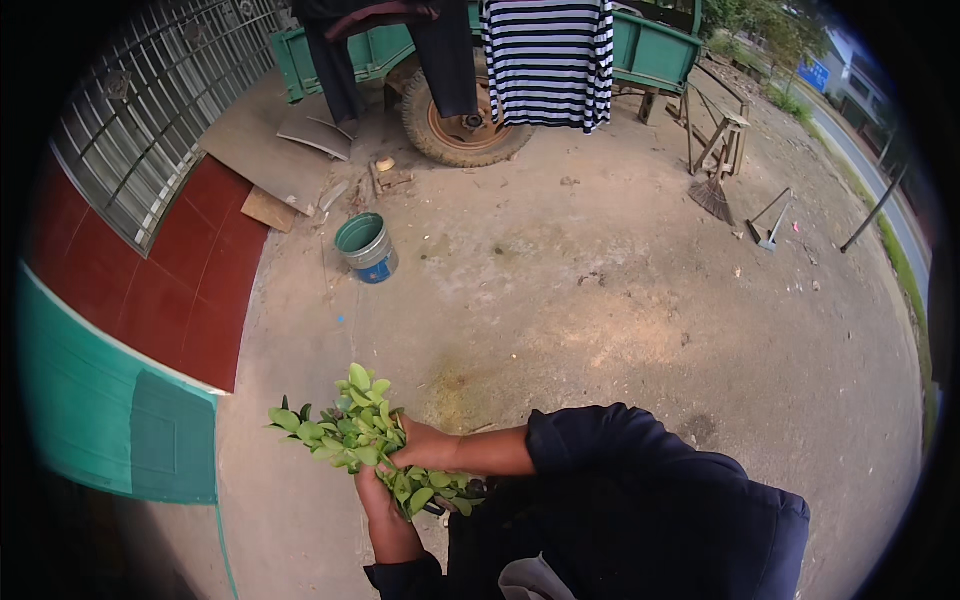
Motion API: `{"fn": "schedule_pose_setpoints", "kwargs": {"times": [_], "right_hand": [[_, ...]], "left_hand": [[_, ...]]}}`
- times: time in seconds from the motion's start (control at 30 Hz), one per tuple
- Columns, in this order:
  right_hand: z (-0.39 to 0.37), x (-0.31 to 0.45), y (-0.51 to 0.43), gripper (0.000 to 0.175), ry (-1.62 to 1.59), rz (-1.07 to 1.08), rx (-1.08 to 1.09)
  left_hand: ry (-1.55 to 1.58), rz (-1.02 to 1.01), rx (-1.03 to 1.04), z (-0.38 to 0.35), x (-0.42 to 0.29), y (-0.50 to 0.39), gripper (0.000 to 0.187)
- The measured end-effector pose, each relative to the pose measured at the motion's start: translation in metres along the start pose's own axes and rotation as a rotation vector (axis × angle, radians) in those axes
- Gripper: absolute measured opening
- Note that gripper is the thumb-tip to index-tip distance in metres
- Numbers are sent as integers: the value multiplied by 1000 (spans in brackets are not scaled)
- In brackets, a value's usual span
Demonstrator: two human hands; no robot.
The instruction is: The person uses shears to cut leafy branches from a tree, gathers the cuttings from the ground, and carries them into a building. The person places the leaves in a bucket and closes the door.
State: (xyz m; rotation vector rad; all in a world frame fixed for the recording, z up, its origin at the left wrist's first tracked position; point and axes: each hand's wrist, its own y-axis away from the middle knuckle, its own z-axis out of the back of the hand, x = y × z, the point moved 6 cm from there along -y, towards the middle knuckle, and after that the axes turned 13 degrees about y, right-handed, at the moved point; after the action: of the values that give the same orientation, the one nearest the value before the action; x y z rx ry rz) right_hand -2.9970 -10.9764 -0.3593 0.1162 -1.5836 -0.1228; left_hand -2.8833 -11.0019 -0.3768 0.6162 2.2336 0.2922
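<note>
A bunch of leafy green stems (352,431) with rounded leaves lies across both of my hands, low in the view. My right hand (424,446) comes in from the right and wraps around the middle of the bunch. Below it, my left hand (375,491) grips the same stems from underneath. Leaves cover most of the fingers of both hands. One end of the bunch points up and left, while the other leafy part (427,487) hangs down toward my dark clothing (600,510).
A metal bucket (367,251) stands ahead on the concrete. Behind it are a green truck bed (652,49), a wheel (457,131) and a hanging striped shirt (547,64). A broom (712,195) and dustpan (769,229) are at right; a red-tiled wall (165,285) runs along the left.
</note>
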Motion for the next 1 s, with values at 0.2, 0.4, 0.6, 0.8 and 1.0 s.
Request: {"fn": "schedule_pose_setpoints", "kwargs": {"times": [0.2, 0.4, 0.6, 0.8, 1.0], "right_hand": [[84, 20, -115, 75, -65, -64, -283], [193, 9, -175, 71, -104, -60, -545], [263, 15, -260, 69, -129, -114, -567], [292, 26, -335, 73, -193, -165, -514], [327, 21, -414, 77, -296, -235, -592]], "left_hand": [[-114, 288, 140, -111, -24, -117, 49], [-217, 472, 250, -191, 11, -233, 51], [-250, 513, 264, -237, 16, -331, 53], [-252, 550, 247, -261, 5, -416, 54], [-253, 619, 266, -272, -8, -514, 56]]}}
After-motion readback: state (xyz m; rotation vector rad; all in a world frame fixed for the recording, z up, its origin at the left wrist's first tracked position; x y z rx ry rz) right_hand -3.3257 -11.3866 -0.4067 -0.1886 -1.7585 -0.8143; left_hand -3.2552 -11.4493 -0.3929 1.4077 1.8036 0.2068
